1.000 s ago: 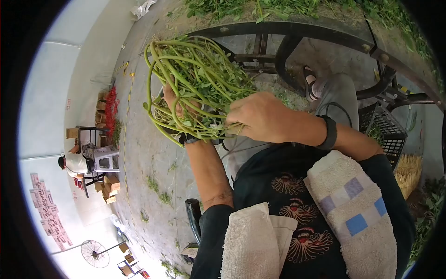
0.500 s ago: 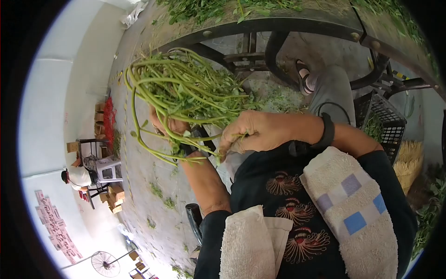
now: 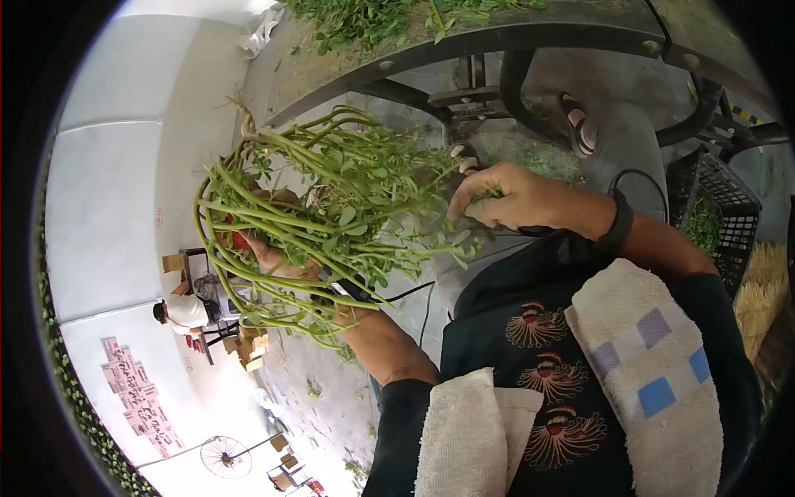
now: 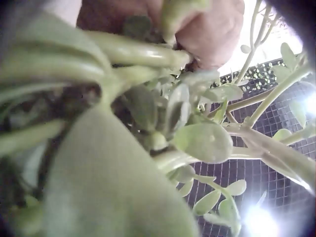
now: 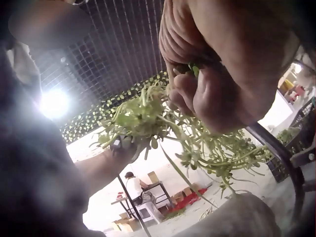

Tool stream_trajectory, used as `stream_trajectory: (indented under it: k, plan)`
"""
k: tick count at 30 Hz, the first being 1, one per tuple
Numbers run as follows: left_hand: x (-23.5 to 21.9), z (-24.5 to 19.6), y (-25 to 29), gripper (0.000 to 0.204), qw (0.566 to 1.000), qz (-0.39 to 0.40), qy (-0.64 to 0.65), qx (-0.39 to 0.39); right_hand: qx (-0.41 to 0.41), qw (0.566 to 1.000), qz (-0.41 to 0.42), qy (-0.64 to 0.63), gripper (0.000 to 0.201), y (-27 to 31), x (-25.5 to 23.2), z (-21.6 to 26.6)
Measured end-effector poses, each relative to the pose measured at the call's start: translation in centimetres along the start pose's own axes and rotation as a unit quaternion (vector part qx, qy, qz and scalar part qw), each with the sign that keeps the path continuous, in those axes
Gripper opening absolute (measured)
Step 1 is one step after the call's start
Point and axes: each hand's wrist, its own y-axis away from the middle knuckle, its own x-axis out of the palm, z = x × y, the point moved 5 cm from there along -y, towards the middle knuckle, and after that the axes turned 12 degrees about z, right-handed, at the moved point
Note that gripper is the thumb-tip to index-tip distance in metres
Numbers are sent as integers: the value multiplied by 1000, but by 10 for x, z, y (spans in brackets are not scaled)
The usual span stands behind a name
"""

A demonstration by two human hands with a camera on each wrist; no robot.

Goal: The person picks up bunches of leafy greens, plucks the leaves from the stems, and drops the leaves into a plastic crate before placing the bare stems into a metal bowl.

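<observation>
A large bunch of leafy green stems (image 3: 348, 186), looking like purslane, hangs over my left forearm in the head view. My left hand (image 3: 277, 255) grips it from below, partly hidden by the stems. The root end (image 3: 247, 123) points up at the far side. In the left wrist view, leaves (image 4: 205, 142) fill the foreground below the fingers. To the right of the bunch is my right hand (image 3: 517, 199), its fingers curled round a small green sprig (image 3: 494, 192). That sprig (image 5: 196, 70) also peeks out between the fingers in the right wrist view.
A dark-framed table (image 3: 530, 41) carries more greens (image 3: 356, 25) along its edge. To the right stands a black plastic crate (image 3: 737, 224) with greens inside. Behind it is a straw-coloured bundle (image 3: 762, 290). A person (image 3: 186, 311) sits far off at the left, near cardboard boxes (image 3: 248, 346).
The bunch has been raised and turned, so its roots now show at the top left. My right hand has moved up and right, drawing away from the long stems.
</observation>
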Motion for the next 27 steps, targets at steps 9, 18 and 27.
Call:
stream_trajectory:
  k: [9,18,27]
  plan:
    - [0,14,1,58,968,-123,-209,-68,-3,997,-53,-58,19,6,-16,11]
    - [-22,44,8,56,762,62,-642,64,-154,943,-167,242,40,-44,-6,47]
    - [-20,79,35,49,865,-125,-486,-8,-114,888,-275,349,32,-37,-48,58]
